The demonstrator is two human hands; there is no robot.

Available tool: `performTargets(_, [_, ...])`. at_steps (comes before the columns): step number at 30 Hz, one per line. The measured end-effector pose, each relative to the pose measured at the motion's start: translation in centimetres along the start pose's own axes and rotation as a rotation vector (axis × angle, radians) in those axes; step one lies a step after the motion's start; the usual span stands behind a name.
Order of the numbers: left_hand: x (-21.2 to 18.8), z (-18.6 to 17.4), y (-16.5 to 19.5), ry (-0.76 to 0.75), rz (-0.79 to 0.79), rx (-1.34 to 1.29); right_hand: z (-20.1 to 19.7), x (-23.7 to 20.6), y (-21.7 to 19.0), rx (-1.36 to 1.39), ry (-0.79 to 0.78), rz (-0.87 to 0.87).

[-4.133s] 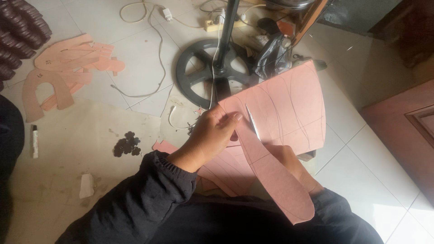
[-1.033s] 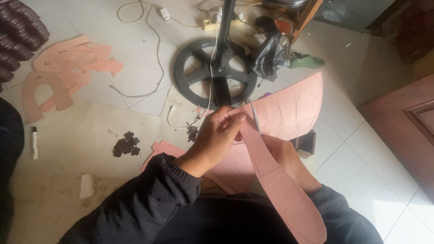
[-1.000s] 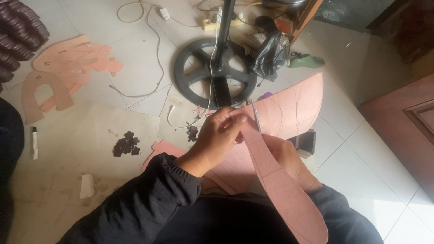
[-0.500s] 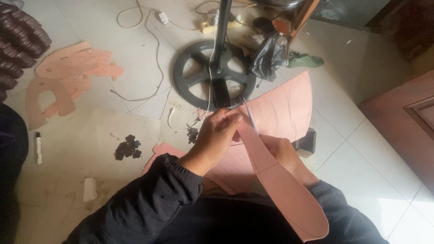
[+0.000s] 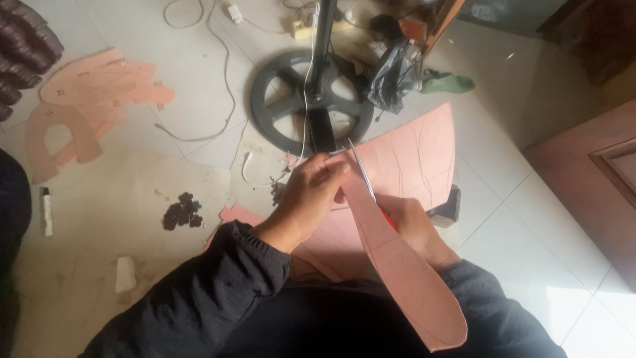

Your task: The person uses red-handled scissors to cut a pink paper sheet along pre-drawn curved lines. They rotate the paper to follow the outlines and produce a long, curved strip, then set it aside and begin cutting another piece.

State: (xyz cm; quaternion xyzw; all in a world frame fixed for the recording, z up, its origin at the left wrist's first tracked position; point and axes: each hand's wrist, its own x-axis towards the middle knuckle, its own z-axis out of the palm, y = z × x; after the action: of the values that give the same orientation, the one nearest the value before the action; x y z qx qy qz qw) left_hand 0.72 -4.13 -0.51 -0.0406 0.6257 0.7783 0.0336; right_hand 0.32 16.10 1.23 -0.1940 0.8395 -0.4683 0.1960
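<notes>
Two hands (image 5: 311, 199) on smooth pink sheet (image 5: 411, 159)

Ahead of the hands the round black stand base (image 5: 311, 106) and its pole block the way, with cables (image 5: 218, 86) trailing left of it. Cut pink pieces (image 5: 86, 106) crowd the far left. Bare tile (image 5: 530, 225) lies open to the right, up to the wooden door (image 5: 596, 179).

Single head-worn view, looking steeply down (near-vertical), close over the hands, tiled floor (image 5: 199, 59) beyond
</notes>
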Motion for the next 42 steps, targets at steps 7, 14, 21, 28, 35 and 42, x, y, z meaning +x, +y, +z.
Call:
performTargets(7, [0.4,-0.1,-0.2,-0.009,0.002,0.065,0.5,0.0,-1.1,0.125,-0.017,0.004])
performTargets(14, [0.5,-0.2,-0.4,-0.034,0.023,0.091,0.2,1.0,0.1,-0.031,0.01,-0.046])
performTargets(21, [0.5,-0.3,-0.4,-0.05,0.045,0.072,0.5,1.8,1.0,-0.123,0.066,0.037])
performTargets(28, [0.7,-0.2,-0.1,-0.052,0.062,0.117,-0.3,0.7,-1.2,-0.143,0.015,-0.012])
performTargets(35, [0.4,-0.3,0.4,-0.111,0.114,0.18,-0.1,0.8,-2.9,-0.13,0.017,-0.096])
performTargets(42, [0.3,-0.2,0.3,-0.095,0.1,0.134,-0.2,0.9,-2.2,-0.163,0.031,-0.052])
